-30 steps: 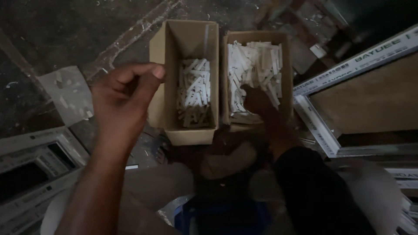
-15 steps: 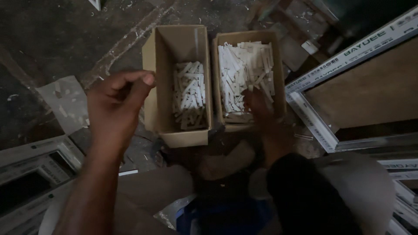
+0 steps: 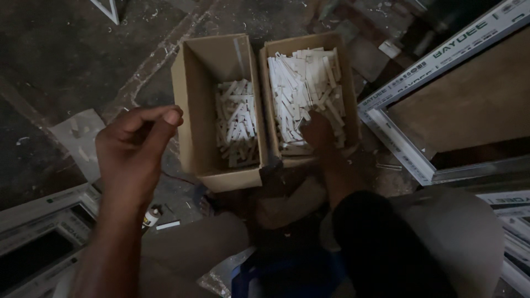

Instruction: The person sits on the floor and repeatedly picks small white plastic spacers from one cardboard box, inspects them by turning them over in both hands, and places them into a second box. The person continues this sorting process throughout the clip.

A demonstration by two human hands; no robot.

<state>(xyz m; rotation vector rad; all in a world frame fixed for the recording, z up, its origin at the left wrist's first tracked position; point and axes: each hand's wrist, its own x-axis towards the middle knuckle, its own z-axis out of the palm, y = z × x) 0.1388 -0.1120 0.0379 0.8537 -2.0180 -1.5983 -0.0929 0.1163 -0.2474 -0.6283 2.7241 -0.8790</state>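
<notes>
Right hand [image 3: 317, 132] fingers dig into white strips [image 3: 301, 88]; left hand [image 3: 132, 157] pinched, empty.

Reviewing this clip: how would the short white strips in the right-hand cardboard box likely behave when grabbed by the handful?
The white strips look straight and flat, so probably stiff and unlikely to roll. They lie loosely criss-crossed in the right box, so some may slip out. The right hand rests among them; each seems small and probably light.

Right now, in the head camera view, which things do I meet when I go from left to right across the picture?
White window frame on the floor → raised left hand → brown cardboard box, partly filled with white strips → second brown cardboard box, fuller, right hand reaching in → large white frame.
</notes>
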